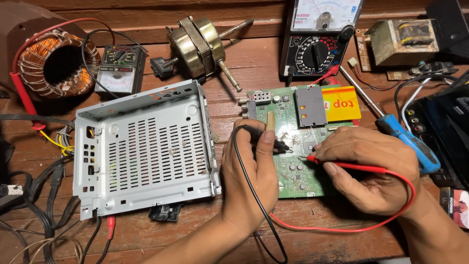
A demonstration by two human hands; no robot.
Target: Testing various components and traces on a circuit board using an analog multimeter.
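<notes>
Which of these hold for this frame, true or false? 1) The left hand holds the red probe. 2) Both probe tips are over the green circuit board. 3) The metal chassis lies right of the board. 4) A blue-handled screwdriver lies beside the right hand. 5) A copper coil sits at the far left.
1) False: the left hand holds the black probe; the right hand holds the red probe.
2) True: both tips meet over the green circuit board.
3) False: the metal chassis lies left of the board.
4) True: the blue-handled screwdriver lies just right of that hand.
5) True: the copper coil sits at the far left.
</notes>
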